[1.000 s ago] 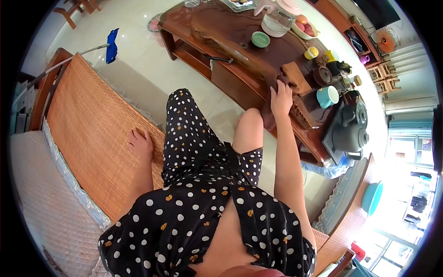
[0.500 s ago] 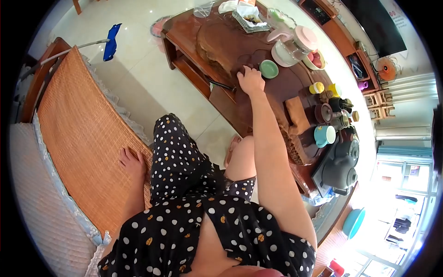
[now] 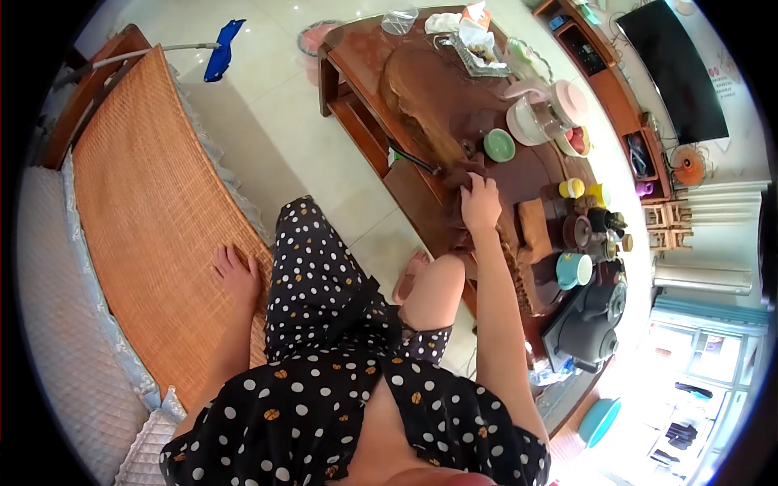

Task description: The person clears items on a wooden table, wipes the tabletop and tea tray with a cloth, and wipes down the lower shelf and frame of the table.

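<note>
My left hand (image 3: 237, 273) lies with its fingers spread on the woven mat (image 3: 154, 219) of the seat. At the near edge of the dark wooden tea table (image 3: 413, 61), my right hand (image 3: 480, 202) is on a brown cloth (image 3: 468, 174), with its fingers bent round part of it. Some of the cloth is hidden under the hand. Just beyond the hand sits a green bowl (image 3: 499, 146). A brown wooden block (image 3: 534, 230) stands to its right.
A glass pitcher (image 3: 535, 120), a teal mug (image 3: 574, 270), small jars and a grey kettle (image 3: 590, 337) stand on the table. A black strap-like object (image 3: 413, 159) juts from its edge. A blue mop head (image 3: 224, 50) is on the floor.
My right hand has gone from the block's side toward the bowl, then back along the near edge, where brown cloth now shows under it. My left hand stays on the mat. The view has shifted.
</note>
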